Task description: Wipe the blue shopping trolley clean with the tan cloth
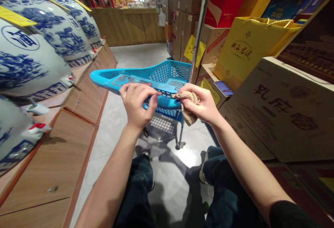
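Press cloth [191, 97], bunched in right hand [206, 103], along right end of handle [168, 102], steady blue cart [159, 75] on floor [104, 144] ahead with left hand [138, 104] half-curled over same handle (cannot tell if gripping), and wipe with short, even strokes.

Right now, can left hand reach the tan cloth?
Probably yes: the left hand is near the tan cloth at the blue cart handle, nothing visible between; only the right hand gripping the cloth might hinder.
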`<move>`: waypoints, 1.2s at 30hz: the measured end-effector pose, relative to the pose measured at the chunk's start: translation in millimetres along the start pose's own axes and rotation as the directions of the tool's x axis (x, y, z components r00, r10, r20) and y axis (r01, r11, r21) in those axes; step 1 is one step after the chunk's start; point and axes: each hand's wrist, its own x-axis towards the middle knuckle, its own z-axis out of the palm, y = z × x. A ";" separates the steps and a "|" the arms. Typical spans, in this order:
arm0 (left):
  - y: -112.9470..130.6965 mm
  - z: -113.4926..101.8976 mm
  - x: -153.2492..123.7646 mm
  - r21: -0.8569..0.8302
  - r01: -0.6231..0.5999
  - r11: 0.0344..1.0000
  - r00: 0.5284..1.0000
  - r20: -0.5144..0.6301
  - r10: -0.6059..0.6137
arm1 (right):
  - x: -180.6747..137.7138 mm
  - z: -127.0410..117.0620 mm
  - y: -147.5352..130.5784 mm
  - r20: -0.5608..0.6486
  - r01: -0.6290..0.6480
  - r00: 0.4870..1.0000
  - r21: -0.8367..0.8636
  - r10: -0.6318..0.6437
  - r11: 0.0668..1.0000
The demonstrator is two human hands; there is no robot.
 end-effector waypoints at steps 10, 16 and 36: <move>21.1 3.6 -2.5 0.045 -0.097 0.994 0.993 0.071 0.093 | -10.3 48.0 -1.7 -0.218 0.112 0.966 -0.148 -0.143 0.983; 16.2 6.2 -5.5 0.071 -0.124 0.990 0.992 0.020 0.122 | -9.0 52.3 24.6 -0.123 0.494 0.843 -0.209 -0.524 0.844; 10.4 0.6 3.3 0.012 -0.074 0.997 0.994 0.084 0.073 | -24.2 6.3 49.7 -0.265 0.327 0.868 -0.331 -0.420 0.885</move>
